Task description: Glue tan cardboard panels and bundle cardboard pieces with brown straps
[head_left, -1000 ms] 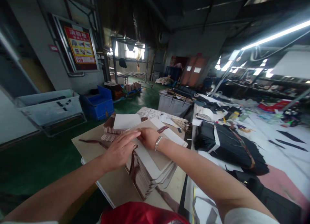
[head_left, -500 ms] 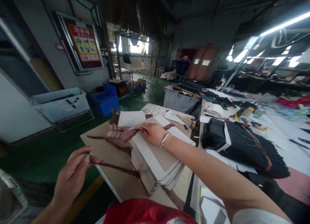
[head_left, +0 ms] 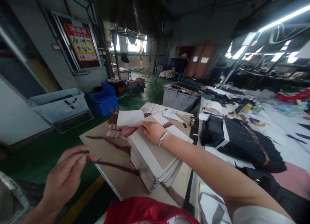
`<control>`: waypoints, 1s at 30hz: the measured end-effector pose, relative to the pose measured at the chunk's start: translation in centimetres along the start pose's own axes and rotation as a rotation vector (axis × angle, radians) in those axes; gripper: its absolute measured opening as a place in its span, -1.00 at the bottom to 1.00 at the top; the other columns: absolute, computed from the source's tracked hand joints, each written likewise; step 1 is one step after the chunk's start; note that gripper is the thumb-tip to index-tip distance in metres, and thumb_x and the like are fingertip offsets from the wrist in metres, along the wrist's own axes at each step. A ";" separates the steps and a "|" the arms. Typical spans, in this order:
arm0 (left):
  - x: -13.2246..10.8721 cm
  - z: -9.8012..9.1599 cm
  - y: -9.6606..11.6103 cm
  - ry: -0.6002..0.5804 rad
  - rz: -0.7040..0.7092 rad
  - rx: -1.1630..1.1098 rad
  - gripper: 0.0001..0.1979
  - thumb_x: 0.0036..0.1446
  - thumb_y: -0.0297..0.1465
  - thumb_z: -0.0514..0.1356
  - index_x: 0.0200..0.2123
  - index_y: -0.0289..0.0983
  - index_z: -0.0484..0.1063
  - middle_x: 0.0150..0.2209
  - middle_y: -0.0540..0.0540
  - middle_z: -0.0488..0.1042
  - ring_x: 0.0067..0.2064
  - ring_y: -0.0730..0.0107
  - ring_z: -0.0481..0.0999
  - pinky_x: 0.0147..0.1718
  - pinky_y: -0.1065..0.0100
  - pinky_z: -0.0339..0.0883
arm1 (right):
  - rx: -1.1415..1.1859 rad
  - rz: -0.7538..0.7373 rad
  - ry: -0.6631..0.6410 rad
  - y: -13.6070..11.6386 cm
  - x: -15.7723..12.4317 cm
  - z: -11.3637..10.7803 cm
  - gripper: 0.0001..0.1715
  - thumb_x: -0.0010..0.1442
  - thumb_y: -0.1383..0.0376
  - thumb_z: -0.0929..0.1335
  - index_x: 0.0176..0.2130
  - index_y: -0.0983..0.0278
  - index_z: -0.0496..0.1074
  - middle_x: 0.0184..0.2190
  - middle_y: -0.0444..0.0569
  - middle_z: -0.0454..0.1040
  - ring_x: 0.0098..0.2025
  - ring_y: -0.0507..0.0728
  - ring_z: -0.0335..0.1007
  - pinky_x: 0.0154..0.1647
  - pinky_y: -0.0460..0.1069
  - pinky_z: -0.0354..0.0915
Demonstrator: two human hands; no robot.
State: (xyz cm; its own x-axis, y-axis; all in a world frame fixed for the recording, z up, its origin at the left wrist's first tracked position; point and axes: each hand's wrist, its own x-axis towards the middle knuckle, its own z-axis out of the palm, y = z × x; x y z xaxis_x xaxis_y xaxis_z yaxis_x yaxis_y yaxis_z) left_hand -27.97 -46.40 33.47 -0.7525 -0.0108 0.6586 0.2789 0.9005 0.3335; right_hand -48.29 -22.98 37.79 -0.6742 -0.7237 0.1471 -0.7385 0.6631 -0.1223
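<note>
A stack of cut pieces with pale card on top (head_left: 151, 153) lies on a brown board (head_left: 101, 146). A dark brown cloth strip (head_left: 118, 167) runs out from under the stack's left side. Its loose end is pinched in my left hand (head_left: 64, 174), off the board's left edge. My right hand (head_left: 152, 132), with a bracelet at the wrist, rests on top of the stack, its fingers closed on a brown cloth strip (head_left: 130, 131) that crosses the top. Another brown strip (head_left: 108, 141) trails leftward over the board. Whether these strips join is hidden.
Smaller stacked pieces (head_left: 130, 117) sit behind the big stack. To the right lies a tied black cloth bundle (head_left: 242, 140) on a cluttered table. A grey bin (head_left: 179, 99) stands beyond the board; a blue crate (head_left: 103, 101) and a pale cart (head_left: 60, 104) stand on the floor at left.
My left hand has drawn slightly further left and down with the strip end. My right hand stays on the stack, and the cloth by its fingers lies lower. The view has shifted slightly.
</note>
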 end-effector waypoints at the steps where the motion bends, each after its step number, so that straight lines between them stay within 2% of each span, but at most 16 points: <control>1: 1.4 0.6 1.1 -0.024 0.080 0.024 -0.73 0.16 -0.47 -0.01 -0.14 -0.08 0.36 -0.11 0.03 0.41 -0.03 0.25 0.40 -0.06 0.17 0.37 | -0.006 -0.003 -0.005 -0.1 0.0 -0.1 -0.68 0.29 0.25 0.13 -0.13 0.29 0.38 -0.22 0.03 0.50 -0.20 0.12 0.42 -0.23 -0.07 0.21; 4: 6.5 4.0 3.5 -0.114 0.424 0.053 -0.79 0.15 -0.52 -0.01 -0.19 -0.26 0.36 0.05 -0.14 0.34 0.08 0.26 0.33 0.07 0.20 0.28 | -0.018 -0.020 -0.044 -0.5 0.3 -0.3 -0.64 0.29 0.24 0.12 -0.12 0.30 0.39 -0.23 0.06 0.51 -0.22 0.15 0.44 -0.25 -0.05 0.22; 6: 9.8 7.0 4.2 -0.145 0.512 0.096 -0.81 0.17 -0.51 -0.02 -0.23 -0.31 0.36 0.15 -0.22 0.23 0.18 0.18 0.20 0.13 0.11 0.19 | -0.022 -0.051 -0.073 -0.5 0.4 -0.4 -0.66 0.27 0.26 0.16 -0.10 0.31 0.40 -0.20 0.08 0.51 -0.19 0.17 0.43 -0.23 -0.04 0.22; 9: 13.3 10.8 4.4 -0.203 0.473 0.167 -0.78 0.19 -0.53 -0.08 -0.22 -0.34 0.34 0.15 -0.27 0.21 0.14 0.21 0.25 0.09 0.15 0.23 | -0.012 -0.037 -0.073 0.4 0.4 -0.6 -0.67 0.22 0.30 0.21 -0.09 0.34 0.43 -0.17 0.11 0.50 -0.16 0.18 0.42 -0.18 -0.04 0.22; 12: 14.5 12.6 4.5 -0.283 0.311 0.225 -0.76 0.23 -0.50 -0.13 -0.20 -0.33 0.31 -0.06 -0.24 0.38 -0.06 0.29 0.42 -0.10 0.26 0.35 | 0.081 -0.060 -0.078 1.8 0.1 -0.8 -0.68 0.24 0.29 0.22 -0.11 0.33 0.46 -0.18 0.06 0.51 -0.16 0.12 0.41 -0.18 -0.07 0.21; 16: 14.9 12.6 4.9 -0.446 0.210 0.171 -0.73 0.27 -0.40 -0.17 -0.31 -0.29 0.29 -0.32 -0.15 0.41 -0.28 0.30 0.45 -0.30 0.31 0.32 | 0.232 -0.151 -0.094 3.5 -0.3 -0.7 -0.73 0.23 0.30 0.25 -0.15 0.30 0.48 -0.25 -0.04 0.53 -0.23 0.05 0.40 -0.20 -0.12 0.20; 19: 15.4 12.1 4.7 -0.532 0.160 -0.043 -0.72 0.26 -0.33 -0.14 -0.35 -0.27 0.29 -0.43 -0.07 0.39 -0.34 0.33 0.43 -0.33 0.36 0.26 | 0.307 -0.210 -0.103 4.0 -0.5 -0.4 -0.75 0.21 0.28 0.27 -0.17 0.30 0.48 -0.29 -0.08 0.52 -0.26 0.03 0.40 -0.22 -0.13 0.21; 21: 16.0 12.1 4.2 -0.567 0.106 -0.215 -0.73 0.23 -0.31 -0.11 -0.38 -0.26 0.30 -0.46 -0.02 0.38 -0.36 0.37 0.41 -0.35 0.40 0.23 | 0.280 -0.234 -0.098 3.8 -0.7 -0.4 -0.78 0.14 0.28 0.31 -0.20 0.30 0.47 -0.31 -0.08 0.51 -0.27 0.04 0.40 -0.24 -0.13 0.22; 23: 16.4 12.2 3.6 -0.580 0.047 -0.346 -0.76 0.19 -0.32 -0.07 -0.40 -0.27 0.32 -0.46 0.01 0.38 -0.37 0.41 0.39 -0.36 0.44 0.22 | 0.180 -0.184 -0.022 3.1 -1.1 -0.4 -0.73 0.08 0.27 0.34 -0.18 0.33 0.44 -0.28 -0.02 0.48 -0.24 0.09 0.39 -0.21 -0.08 0.24; 25: 16.5 12.4 3.0 -0.578 -0.005 -0.423 -0.76 0.16 -0.30 -0.04 -0.41 -0.29 0.33 -0.47 0.02 0.37 -0.38 0.43 0.36 -0.37 0.45 0.21 | 0.059 -0.073 0.117 1.9 -1.9 -0.4 -0.52 0.03 0.15 0.37 -0.09 0.36 0.38 -0.17 0.10 0.44 -0.13 0.19 0.35 -0.09 0.03 0.22; 27: 16.2 12.3 2.8 -0.579 -0.033 -0.462 -0.73 0.15 -0.27 -0.03 -0.45 -0.30 0.32 -0.50 0.04 0.35 -0.41 0.45 0.33 -0.40 0.46 0.20 | -0.018 0.012 0.217 0.4 -2.8 -0.1 -0.16 -0.06 -0.04 0.38 0.07 0.40 0.25 0.01 0.22 0.32 0.06 0.32 0.20 0.06 0.16 0.12; 29: 15.7 11.8 3.0 -0.594 -0.050 -0.477 -0.72 0.15 -0.26 -0.03 -0.48 -0.30 0.31 -0.53 0.05 0.32 -0.44 0.47 0.31 -0.43 0.47 0.18 | -0.048 0.051 0.212 -0.9 -3.7 0.4 0.12 -0.16 -0.15 0.39 0.19 0.43 0.10 0.15 0.26 0.16 0.19 0.39 0.00 0.16 0.24 -0.02; 30: 15.4 11.4 3.2 -0.608 -0.059 -0.480 -0.71 0.16 -0.25 -0.03 -0.48 -0.31 0.31 -0.54 0.05 0.32 -0.45 0.47 0.31 -0.44 0.47 0.17 | -0.047 0.064 0.172 -1.4 -4.1 0.7 0.18 -0.18 -0.16 0.39 0.22 0.43 0.05 0.19 0.26 0.10 0.22 0.40 -0.06 0.18 0.25 -0.06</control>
State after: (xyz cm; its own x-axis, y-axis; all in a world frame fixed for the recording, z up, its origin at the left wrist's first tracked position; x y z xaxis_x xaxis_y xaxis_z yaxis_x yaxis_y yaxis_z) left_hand -45.47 -38.71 37.01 -0.9304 0.3126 0.1914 0.3521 0.6176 0.7033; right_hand -44.49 -21.07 36.63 -0.7054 -0.6391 0.3065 -0.6900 0.7180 -0.0910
